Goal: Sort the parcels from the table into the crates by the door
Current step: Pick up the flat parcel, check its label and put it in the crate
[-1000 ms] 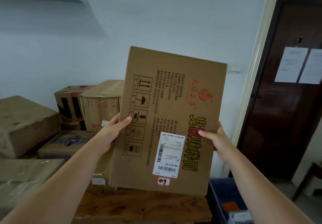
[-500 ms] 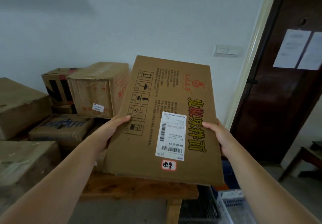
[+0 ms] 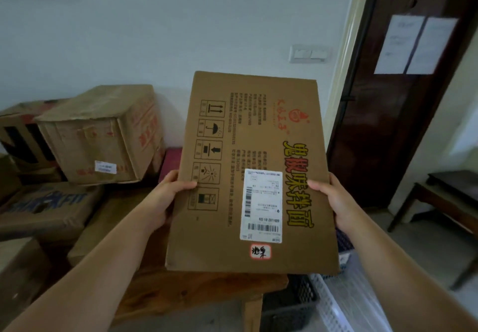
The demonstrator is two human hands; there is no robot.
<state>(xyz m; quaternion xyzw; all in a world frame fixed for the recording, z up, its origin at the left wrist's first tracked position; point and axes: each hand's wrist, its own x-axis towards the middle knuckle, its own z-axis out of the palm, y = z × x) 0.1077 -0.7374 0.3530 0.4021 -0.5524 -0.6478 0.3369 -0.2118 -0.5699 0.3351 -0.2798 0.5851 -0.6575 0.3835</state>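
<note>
A flat brown cardboard parcel [image 3: 256, 150] with yellow lettering and a white shipping label is held up over the right end of the wooden table [image 3: 196, 287]. My left hand [image 3: 165, 197] grips its left edge with the thumb on the front. Its right edge is gripped the same way by my right hand [image 3: 333, 199]. Below the parcel's right corner sit a dark crate [image 3: 289, 303], a white crate [image 3: 333, 306] and a blue crate [image 3: 345, 243], each partly hidden.
More cardboard boxes [image 3: 103, 135] are stacked on the left of the table, one blue-printed box [image 3: 44, 210] among them. A dark wooden door [image 3: 403, 93] with two paper sheets stands at right, and a low dark bench [image 3: 445, 202] beyond it.
The parcel has come lower and tilted flatter toward me, still in both hands. The view has dropped and swung right, showing more of the table end and crates.
</note>
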